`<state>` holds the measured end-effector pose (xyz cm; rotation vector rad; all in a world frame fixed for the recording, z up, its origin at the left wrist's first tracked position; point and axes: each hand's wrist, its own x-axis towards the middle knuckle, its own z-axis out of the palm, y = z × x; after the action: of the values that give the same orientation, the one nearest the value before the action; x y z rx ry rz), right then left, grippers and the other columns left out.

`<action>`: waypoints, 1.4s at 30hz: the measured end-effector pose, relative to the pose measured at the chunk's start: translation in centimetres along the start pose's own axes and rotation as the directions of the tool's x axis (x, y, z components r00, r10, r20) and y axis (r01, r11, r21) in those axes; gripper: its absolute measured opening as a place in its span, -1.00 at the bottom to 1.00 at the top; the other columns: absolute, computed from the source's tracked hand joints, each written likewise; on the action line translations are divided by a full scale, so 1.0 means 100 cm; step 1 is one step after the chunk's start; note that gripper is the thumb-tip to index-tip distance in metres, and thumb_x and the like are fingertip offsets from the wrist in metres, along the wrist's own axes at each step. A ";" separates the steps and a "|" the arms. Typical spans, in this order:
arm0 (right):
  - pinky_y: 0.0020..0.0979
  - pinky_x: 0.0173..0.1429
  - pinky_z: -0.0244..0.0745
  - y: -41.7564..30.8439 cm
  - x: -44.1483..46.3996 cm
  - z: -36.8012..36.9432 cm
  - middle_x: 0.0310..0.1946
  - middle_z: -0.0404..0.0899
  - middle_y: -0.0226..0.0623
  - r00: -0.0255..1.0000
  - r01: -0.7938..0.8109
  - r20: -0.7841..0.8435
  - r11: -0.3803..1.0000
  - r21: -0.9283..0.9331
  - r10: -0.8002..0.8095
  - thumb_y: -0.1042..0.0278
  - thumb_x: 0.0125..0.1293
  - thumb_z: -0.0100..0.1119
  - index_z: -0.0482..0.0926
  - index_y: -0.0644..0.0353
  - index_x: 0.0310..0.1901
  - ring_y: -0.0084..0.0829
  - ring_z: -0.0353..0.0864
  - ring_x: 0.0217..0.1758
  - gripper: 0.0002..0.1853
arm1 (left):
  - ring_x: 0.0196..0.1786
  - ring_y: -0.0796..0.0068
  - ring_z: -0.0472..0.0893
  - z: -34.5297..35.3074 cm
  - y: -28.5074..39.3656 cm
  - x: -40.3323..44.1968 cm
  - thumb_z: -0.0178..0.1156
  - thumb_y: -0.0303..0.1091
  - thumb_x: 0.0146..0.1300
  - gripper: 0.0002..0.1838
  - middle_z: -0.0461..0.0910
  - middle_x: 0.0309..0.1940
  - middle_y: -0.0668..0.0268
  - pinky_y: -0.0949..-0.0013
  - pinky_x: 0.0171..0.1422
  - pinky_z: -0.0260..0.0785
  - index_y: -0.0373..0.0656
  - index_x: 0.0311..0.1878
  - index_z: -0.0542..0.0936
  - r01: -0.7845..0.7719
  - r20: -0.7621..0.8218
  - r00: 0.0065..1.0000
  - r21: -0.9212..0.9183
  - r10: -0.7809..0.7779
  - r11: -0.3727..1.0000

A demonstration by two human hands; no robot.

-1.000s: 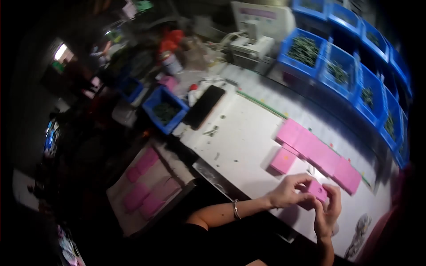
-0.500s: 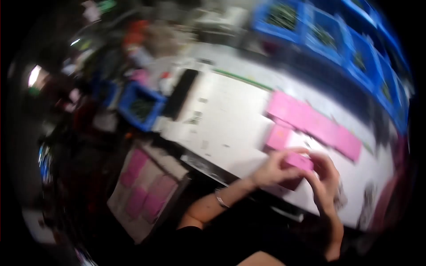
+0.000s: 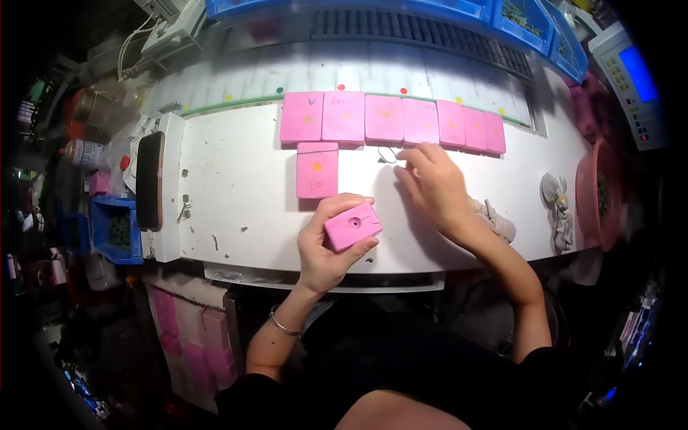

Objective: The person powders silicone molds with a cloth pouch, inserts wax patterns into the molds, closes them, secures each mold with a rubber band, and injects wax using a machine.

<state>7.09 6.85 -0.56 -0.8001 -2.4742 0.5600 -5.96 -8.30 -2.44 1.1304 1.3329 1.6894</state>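
Observation:
My left hand is closed around a small pink block, whose upward face shows a round hole and a slit. To its right, my right hand reaches over the white table with thumb and fingers apart. Just left of those fingertips lies a small thin loop on the table. A single pink block with an orange mark and a dark line near its top lies above my left hand. Behind it, several pink blocks stand side by side in a row.
A phone lies at the table's left, beside a blue bin. Right of my right hand are a wrapped bundle, a grey figure-like object and a pink basket. Blue bins line the back.
The view has swung to the right. My right hand has let go of the pink block and moved away beside the thin loop. My left hand still holds the block.

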 end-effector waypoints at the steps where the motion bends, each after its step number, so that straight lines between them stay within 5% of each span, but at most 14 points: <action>1: -0.22 -0.18 0.43 0.003 0.002 0.012 -0.32 0.46 -0.20 1.000 -0.001 -0.003 1.000 0.001 0.001 0.51 0.10 0.16 0.47 0.25 -0.27 -0.18 0.48 -0.23 -0.86 | 0.02 0.44 0.50 0.001 -0.003 -0.001 0.37 -0.49 0.00 -0.54 0.50 0.01 0.14 0.39 0.13 0.36 -0.29 0.00 0.45 -0.001 0.002 1.000 0.002 0.001 1.000; 5: -0.22 -0.27 0.39 0.012 0.010 0.033 -0.39 0.46 -0.11 0.999 -0.038 0.014 0.990 -0.134 0.040 0.47 0.18 0.10 0.39 0.24 -0.33 -0.10 0.47 -0.29 -0.90 | 0.09 0.39 0.45 0.003 -0.001 -0.007 0.36 -0.47 -0.02 -0.48 0.46 0.03 0.14 0.34 0.19 0.31 -0.29 0.04 0.43 0.038 0.018 0.999 0.064 -0.039 0.997; 8: -0.32 -0.27 0.40 0.002 0.011 0.013 -0.40 0.46 -0.18 0.991 -0.077 0.103 0.996 -0.034 0.080 0.47 0.21 0.07 0.40 0.26 -0.31 -0.27 0.48 -0.34 -0.92 | 0.03 0.32 0.49 -0.008 0.007 -0.002 0.31 -0.47 0.03 -0.49 0.47 0.02 0.13 0.34 0.14 0.33 -0.31 0.09 0.43 -0.159 -0.078 0.983 0.102 0.167 0.982; 10: -0.43 -0.26 0.37 -0.019 0.016 -0.019 -0.41 0.44 -0.30 0.858 -0.396 0.483 0.821 0.410 0.173 0.45 0.26 0.01 0.40 0.27 -0.30 -0.47 0.41 -0.35 -0.92 | 0.01 0.31 0.50 -0.006 0.020 0.012 0.30 -0.48 0.03 -0.51 0.48 0.00 0.13 0.35 0.10 0.35 -0.30 0.08 0.45 -0.156 -0.101 0.976 0.284 0.191 0.946; 12: -0.46 -0.23 0.35 -0.038 0.016 -0.039 -0.39 0.44 -0.31 0.842 -0.395 0.535 0.754 0.525 0.069 0.42 0.30 -0.01 0.40 0.28 -0.30 -0.51 0.38 -0.34 -0.90 | -0.07 0.32 0.53 -0.002 0.037 0.028 0.30 -0.50 0.03 -0.56 0.52 -0.06 0.12 0.38 -0.02 0.39 -0.29 0.04 0.51 -0.132 -0.089 0.976 0.489 0.200 0.862; 15: -0.43 -0.21 0.37 -0.049 0.014 -0.050 -0.32 0.47 -0.23 0.873 -0.318 0.486 0.726 0.610 -0.026 0.45 0.30 -0.02 0.39 0.29 -0.30 -0.44 0.44 -0.34 -0.91 | -0.41 0.54 0.55 0.002 0.034 0.032 0.29 -0.49 0.08 -0.85 0.60 -0.44 0.26 0.51 -0.31 0.37 -0.31 -0.28 0.60 -0.083 -0.090 0.990 0.248 0.108 0.965; 17: -0.45 -0.19 0.36 -0.052 0.009 -0.053 -0.28 0.46 -0.25 0.904 -0.243 0.421 0.721 0.649 -0.074 0.46 0.31 -0.04 0.38 0.29 -0.30 -0.46 0.44 -0.32 -0.91 | -0.48 0.61 0.51 0.006 0.039 0.031 0.27 -0.49 0.11 -0.90 0.59 -0.50 0.30 0.55 -0.37 0.33 -0.31 -0.34 0.59 -0.031 -0.141 0.988 0.222 0.064 0.975; 19: -0.48 -0.15 0.37 -0.055 0.005 -0.055 -0.26 0.43 -0.28 0.951 -0.174 0.294 0.612 0.771 -0.101 0.51 0.31 -0.05 0.36 0.30 -0.30 -0.49 0.45 -0.28 -0.94 | -0.54 0.68 0.47 0.006 0.040 0.030 0.25 -0.49 0.14 -0.92 0.57 -0.56 0.35 0.58 -0.43 0.30 -0.31 -0.40 0.59 0.019 -0.200 0.980 0.193 0.020 0.981; 23: -0.47 -0.02 0.29 -0.079 0.001 -0.083 -0.27 0.38 -0.25 0.915 -0.343 0.388 0.294 0.892 -0.110 0.52 0.30 -0.15 0.30 0.26 -0.36 -0.49 0.32 -0.21 -0.93 | -0.53 0.76 0.43 0.001 0.046 0.024 0.20 -0.46 0.21 -0.90 0.55 -0.55 0.42 0.61 -0.45 0.27 -0.32 -0.36 0.57 0.176 -0.277 0.952 0.147 -0.130 0.973; 26: -0.50 -0.04 0.32 -0.070 0.006 -0.064 -0.26 0.39 -0.28 0.925 -0.298 0.373 0.474 0.829 -0.072 0.52 0.30 -0.09 0.34 0.26 -0.31 -0.56 0.34 -0.18 -0.96 | -0.47 0.73 0.46 0.004 0.062 0.013 0.27 -0.36 0.19 -0.80 0.54 -0.45 0.37 0.63 -0.41 0.30 -0.29 -0.20 0.56 0.123 -0.161 0.974 -0.220 -0.160 0.968; 29: -0.51 -0.05 0.35 -0.064 0.007 -0.054 -0.17 0.37 -0.26 0.940 -0.258 0.339 0.554 0.792 -0.047 0.52 0.30 -0.04 0.38 0.26 -0.29 -0.55 0.36 -0.18 -0.97 | -0.43 0.72 0.47 0.012 0.059 0.016 0.31 -0.42 0.13 -0.74 0.51 -0.34 0.34 0.64 -0.41 0.32 -0.27 -0.13 0.54 -0.010 -0.081 0.997 -0.011 0.009 1.000; 34: -0.49 -0.04 0.37 -0.059 0.003 -0.051 -0.07 0.33 -0.24 0.952 -0.220 0.299 0.524 0.823 -0.071 0.48 0.32 -0.02 0.39 0.27 -0.29 -0.56 0.36 -0.16 -0.94 | -0.34 0.72 0.49 0.019 0.055 0.020 0.35 -0.56 0.04 -0.63 0.41 -0.16 0.32 0.72 -0.43 0.31 -0.25 -0.06 0.51 0.048 -0.087 0.995 -0.048 -0.052 0.998; 38: -0.48 -0.03 0.38 -0.057 0.001 -0.050 -0.07 0.32 -0.23 0.924 -0.328 0.379 0.386 0.862 -0.061 0.47 0.35 -0.04 0.38 0.28 -0.28 -0.56 0.37 -0.14 -0.92 | -0.38 0.70 0.49 0.019 0.053 0.024 0.32 -0.58 0.06 -0.73 0.43 -0.21 0.33 0.68 -0.43 0.34 -0.28 -0.14 0.51 -0.050 -0.107 0.993 -0.031 0.046 0.998; 42: -0.48 -0.02 0.38 -0.059 -0.003 -0.054 -0.13 0.35 -0.27 0.934 -0.315 0.356 0.418 0.852 -0.022 0.46 0.36 -0.05 0.37 0.30 -0.25 -0.56 0.39 -0.14 -0.91 | -0.48 0.73 0.47 0.017 0.054 0.022 0.22 -0.60 0.13 -0.89 0.52 -0.42 0.37 0.68 -0.44 0.29 -0.28 -0.27 0.50 0.002 -0.179 0.984 0.026 0.003 1.000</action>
<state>7.75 3.53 6.69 -0.4557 -1.8256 2.0131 -5.22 -6.94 3.40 1.0127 1.4686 1.8139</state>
